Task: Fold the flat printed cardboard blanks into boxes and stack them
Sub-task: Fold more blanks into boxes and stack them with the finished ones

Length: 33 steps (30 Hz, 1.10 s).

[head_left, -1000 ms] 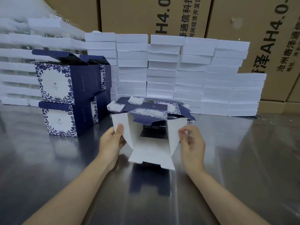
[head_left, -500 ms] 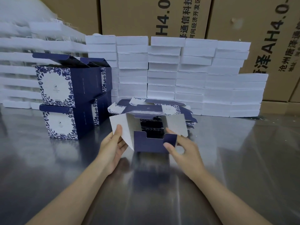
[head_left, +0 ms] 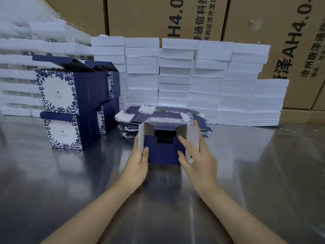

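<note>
Left hand [head_left: 139, 159] pinches the half-folded box [head_left: 164, 150] at 9 o'clock, right hand [head_left: 195, 155] flat-fingered pressing the 3 o'clock flap; light, creasable card, so grip along folds.

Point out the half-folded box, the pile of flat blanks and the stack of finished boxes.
half-folded box [head_left: 163, 152], head view, navy front flap.
pile of flat blanks [head_left: 158, 114], head view, top sheet.
stack of finished boxes [head_left: 58, 92], head view, upper box's floral face.
</note>
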Motion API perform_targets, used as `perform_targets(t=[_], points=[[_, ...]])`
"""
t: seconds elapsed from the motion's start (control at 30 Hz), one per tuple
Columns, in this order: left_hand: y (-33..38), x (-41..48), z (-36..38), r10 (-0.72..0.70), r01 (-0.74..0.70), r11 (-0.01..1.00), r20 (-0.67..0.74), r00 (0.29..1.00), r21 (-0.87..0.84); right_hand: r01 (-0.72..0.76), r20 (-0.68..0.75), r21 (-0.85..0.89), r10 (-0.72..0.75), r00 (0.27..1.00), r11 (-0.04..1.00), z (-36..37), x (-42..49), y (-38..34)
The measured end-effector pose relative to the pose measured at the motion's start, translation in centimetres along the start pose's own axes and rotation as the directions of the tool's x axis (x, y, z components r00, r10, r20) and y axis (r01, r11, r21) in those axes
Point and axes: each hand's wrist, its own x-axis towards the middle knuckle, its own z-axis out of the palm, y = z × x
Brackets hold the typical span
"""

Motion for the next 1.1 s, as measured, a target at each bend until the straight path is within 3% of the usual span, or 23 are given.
perform_targets(t=[0.13,0.2,0.3,0.4,0.53,0.63,0.77,0.83,0.9,1.0,1.1], points=[[0.8,-0.5,0.2,0.135,-0.156,0.955,0.098,0.986,0.251,0.24,0.048,-0.184,-0.235,0.971,0.953,-1.3,2.2,-1.0],[1.0,-0.7,0.3,0.199,-0.231,0.915,0.13,0.971,0.332,0.248,0.101,-0.18,-0.232,0.967,0.952,-1.9,3.3,-1.4],[1.1,-0.4,0.0,0.234,-0.271,0.902,0.147,0.961,0.335,-0.01,0.267,-0.018,0.015,0.963,1.0,-2.9,5.0,-1.7],[1.2,-0.3,-0.7,0.253,-0.28,0.887,0.121,0.96,0.368,-0.189,0.415,0.174,0.102,0.904,0.966,-4.2,6.4,-1.7],[1.1,-0.5,-1.0,0.341,-0.362,0.844,0.125,0.932,0.394,-0.335,0.546,0.402,0.071,0.835,0.852,-5.6,7.5,-1.4],[1.1,-0.5,-1.4,0.27,-0.308,0.878,0.151,0.951,0.366,-0.511,0.675,0.48,0.071,0.734,0.713,-6.4,8.1,-0.8],[1.2,-0.4,-1.5,0.331,-0.415,0.763,0.252,0.91,0.496,-0.537,0.669,0.56,0.038,0.743,0.631,-7.1,8.6,-0.5],[1.0,-0.4,-1.2,0.382,-0.447,0.71,0.236,0.894,0.545,-0.497,0.659,0.559,0.007,0.752,0.664,-7.0,8.4,-0.3],[1.2,-0.5,-1.0,0.446,-0.457,0.666,0.176,0.878,0.59,-0.414,0.645,0.489,0.001,0.764,0.768,-6.6,8.2,0.0],[1.5,-0.4,-1.2,0.52,-0.5,0.599,0.171,0.837,0.626,-0.189,0.569,0.374,-0.064,0.82,0.908,-6.3,7.8,0.0],[1.6,-0.3,-1.3,0.527,-0.51,0.601,0.175,0.832,0.616,-0.061,0.535,0.331,-0.134,0.834,0.942,-6.0,7.8,0.1]])
